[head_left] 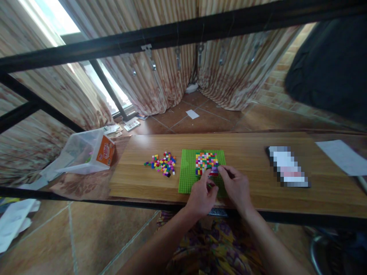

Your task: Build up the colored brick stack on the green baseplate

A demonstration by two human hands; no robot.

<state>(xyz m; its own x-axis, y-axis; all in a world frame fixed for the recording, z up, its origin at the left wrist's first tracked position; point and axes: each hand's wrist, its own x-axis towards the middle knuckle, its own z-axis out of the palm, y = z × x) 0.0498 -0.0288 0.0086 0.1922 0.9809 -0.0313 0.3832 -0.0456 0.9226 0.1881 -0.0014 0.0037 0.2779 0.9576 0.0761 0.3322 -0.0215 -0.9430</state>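
Both hands meet at the near edge of the brick patch point(206, 162) on the green baseplate point(187, 172). Left hand point(200, 196) fingers pinched together; right hand point(235, 187) fingertips pressed on the patch. Bricks are likely light, rigid and small: grip by the sides. Loose bricks point(163, 164) lie left of the baseplate.

On the table point(252, 156), loose bricks point(163, 164) lie left of the baseplate point(187, 172); a paper sheet point(341, 156) lies far right.
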